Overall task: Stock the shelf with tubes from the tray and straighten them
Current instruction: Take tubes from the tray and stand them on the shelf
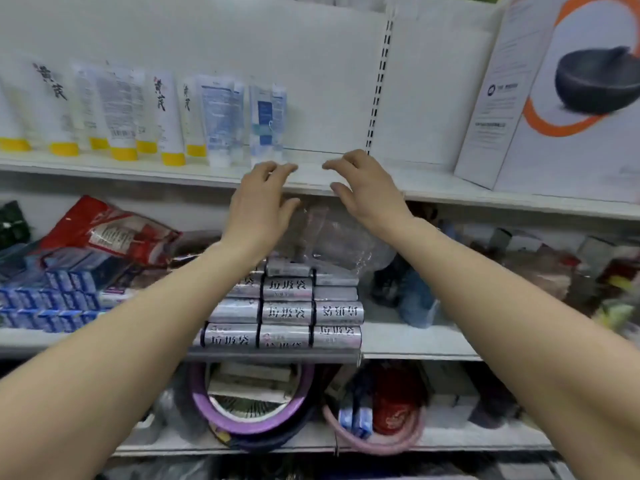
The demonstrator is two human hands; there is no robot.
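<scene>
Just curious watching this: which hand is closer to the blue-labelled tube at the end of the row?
Left. The left hand hovers just below and in front of the blue-labelled tube; the right hand is farther off to its right, over bare shelf.

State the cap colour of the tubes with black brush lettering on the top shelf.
Yellow caps, tubes standing cap-down; the head view shows them clearly.

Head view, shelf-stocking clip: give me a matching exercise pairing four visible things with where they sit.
Things:
1. yellow-capped tubes
2. blue-and-white tubes
3. large box
4. silver rolls

Places:
A. top shelf, far right
B. shelf below the hands
C. top shelf, far left
D. top shelf, just behind the left hand

Pairs: 1-C, 2-D, 3-A, 4-B
</scene>
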